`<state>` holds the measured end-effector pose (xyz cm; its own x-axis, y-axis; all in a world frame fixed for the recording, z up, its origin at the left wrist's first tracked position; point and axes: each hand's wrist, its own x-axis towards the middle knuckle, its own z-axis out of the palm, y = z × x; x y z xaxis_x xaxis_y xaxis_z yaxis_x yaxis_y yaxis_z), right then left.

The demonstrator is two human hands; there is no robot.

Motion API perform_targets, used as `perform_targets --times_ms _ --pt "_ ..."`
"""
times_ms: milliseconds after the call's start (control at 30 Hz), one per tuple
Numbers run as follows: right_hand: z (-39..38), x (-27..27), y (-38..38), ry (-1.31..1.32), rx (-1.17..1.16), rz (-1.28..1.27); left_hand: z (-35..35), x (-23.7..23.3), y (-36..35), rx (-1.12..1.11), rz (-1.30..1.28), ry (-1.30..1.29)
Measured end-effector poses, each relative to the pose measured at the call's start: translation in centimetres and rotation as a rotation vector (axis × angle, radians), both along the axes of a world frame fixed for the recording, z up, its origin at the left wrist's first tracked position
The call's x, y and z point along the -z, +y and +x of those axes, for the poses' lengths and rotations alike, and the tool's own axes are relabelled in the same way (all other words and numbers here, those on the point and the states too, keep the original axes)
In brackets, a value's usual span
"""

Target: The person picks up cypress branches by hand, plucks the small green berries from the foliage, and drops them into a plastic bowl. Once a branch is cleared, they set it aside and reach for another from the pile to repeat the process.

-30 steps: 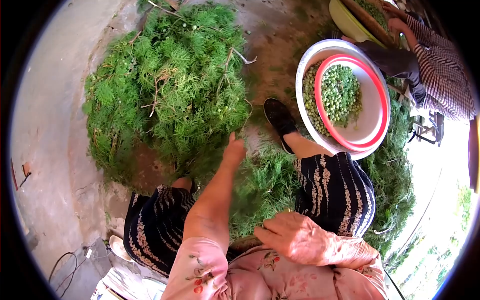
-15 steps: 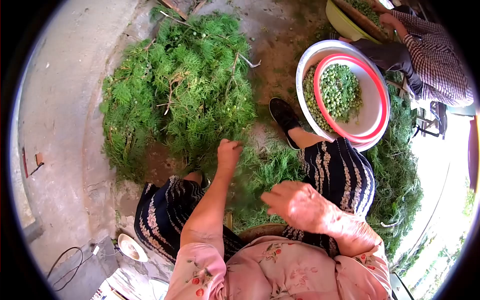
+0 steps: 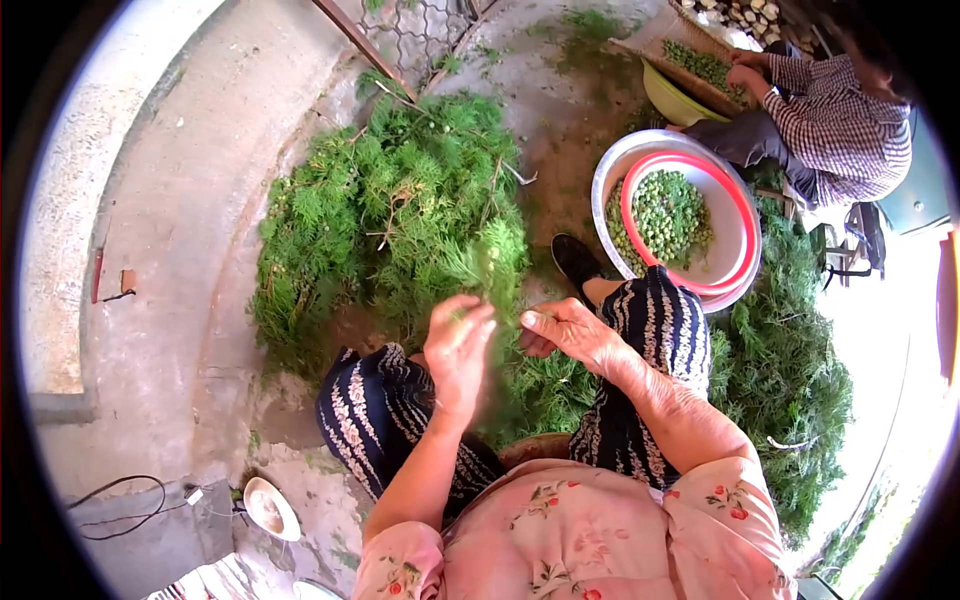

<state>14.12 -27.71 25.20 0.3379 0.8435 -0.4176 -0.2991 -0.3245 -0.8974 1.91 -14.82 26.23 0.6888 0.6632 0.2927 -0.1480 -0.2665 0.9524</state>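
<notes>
My left hand is raised in front of my knees, its fingers closed on the lower end of a feathery green sprig, which is blurred. Close by on the right, my right hand has thumb and fingers pinched together beside the sprig. Whatever lies between those fingertips is hidden. Behind both hands spreads a big heap of cut evergreen branches. At the right, a wide metal basin holds a red-rimmed basin, with small round green fruits in both.
Another person in a checked shirt sits at upper right, hands in a woven tray of green fruits above a yellow-green basin. More branches lie along the right. A pale straw-like hat and a black cable are at lower left.
The view has shifted, showing more ground at the top. My hands have come up and closer together, and a sprig now rises from my left hand.
</notes>
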Motion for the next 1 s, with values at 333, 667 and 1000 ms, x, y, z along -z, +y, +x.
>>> perform_targets --times_ms 333,667,1000 --pt "-3.2 0.0 0.3 0.007 0.114 0.108 -4.6 -2.0 -3.1 0.079 0.759 0.160" --pt "-6.6 -1.7 1.8 -0.055 0.152 0.115 -6.7 -1.2 -1.9 -0.134 -0.145 0.014" --pt "-10.9 -2.1 2.4 -1.290 -0.095 0.035 -6.9 1.2 -2.2 -0.209 -0.569 0.020"
